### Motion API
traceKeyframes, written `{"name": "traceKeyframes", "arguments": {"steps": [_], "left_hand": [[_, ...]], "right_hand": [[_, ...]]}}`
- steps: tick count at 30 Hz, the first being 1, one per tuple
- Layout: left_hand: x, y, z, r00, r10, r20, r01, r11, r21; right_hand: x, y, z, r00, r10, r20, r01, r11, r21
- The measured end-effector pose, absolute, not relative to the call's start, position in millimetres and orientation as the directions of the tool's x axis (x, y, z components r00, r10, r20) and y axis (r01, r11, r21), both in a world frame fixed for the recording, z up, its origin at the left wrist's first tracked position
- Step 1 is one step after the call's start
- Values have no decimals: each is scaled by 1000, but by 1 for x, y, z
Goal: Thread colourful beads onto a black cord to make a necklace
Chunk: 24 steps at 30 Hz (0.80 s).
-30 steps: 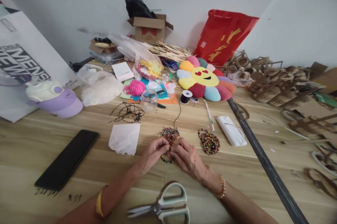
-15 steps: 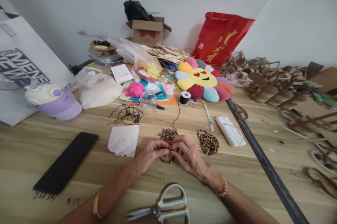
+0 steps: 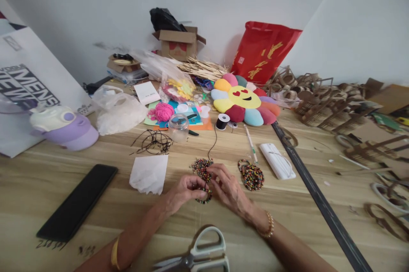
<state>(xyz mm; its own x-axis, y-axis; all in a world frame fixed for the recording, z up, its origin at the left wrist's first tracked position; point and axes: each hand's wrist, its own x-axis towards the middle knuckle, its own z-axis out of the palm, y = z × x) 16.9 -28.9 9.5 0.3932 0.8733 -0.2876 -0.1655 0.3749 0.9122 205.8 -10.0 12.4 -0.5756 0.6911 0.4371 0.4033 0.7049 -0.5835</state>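
My left hand (image 3: 183, 191) pinches a beaded string (image 3: 204, 199) between thumb and fingertips. Its small multicoloured beads hang in a loop just below those fingers. At the right edge of a pile of loose beads (image 3: 200, 165), my right hand (image 3: 227, 189) has its fingers bent and apart; whether a bead lies under the fingertips is hidden. From a spool of black cord (image 3: 222, 121) a strand runs down to the pile. Finished-looking bead strings (image 3: 252, 177) lie heaped right of my right hand. Scissors (image 3: 204, 250) rest nearest me.
A torn white paper (image 3: 148, 174) and a black phone-like slab (image 3: 78, 201) lie to the left. Black cord pieces (image 3: 153, 142) and a clear jar (image 3: 179, 128) stand behind. On the right are a white power bank (image 3: 277, 160) and a pen (image 3: 251, 143). A flower cushion (image 3: 244, 98) sits farther back.
My hands have parted: the right fingertips have left the beaded string and moved slightly right, while the left keeps hold of it. The view has tilted slightly.
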Motion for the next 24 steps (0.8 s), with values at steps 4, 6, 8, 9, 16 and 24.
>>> {"name": "traceKeyframes", "arguments": {"steps": [4,6,8,9,16,24], "left_hand": [[17,-31,7,402,877,-264,-170,355,919],[16,-33,9,417,883,-214,-200,319,926],[15,-36,16,423,894,-150,-242,271,932],[15,-37,21,431,893,-125,-270,260,927],[9,-45,64,500,862,-83,-309,267,913],[1,-51,83,460,884,-88,-98,149,984]], "right_hand": [[205,-10,14,-588,673,449,371,718,-589],[205,-10,13,-596,669,443,368,719,-590],[206,-9,14,-600,673,432,378,715,-588],[206,-8,14,-600,677,427,387,713,-585],[209,1,29,-563,752,342,628,658,-415],[209,88,45,-537,783,315,810,583,-68]]}}
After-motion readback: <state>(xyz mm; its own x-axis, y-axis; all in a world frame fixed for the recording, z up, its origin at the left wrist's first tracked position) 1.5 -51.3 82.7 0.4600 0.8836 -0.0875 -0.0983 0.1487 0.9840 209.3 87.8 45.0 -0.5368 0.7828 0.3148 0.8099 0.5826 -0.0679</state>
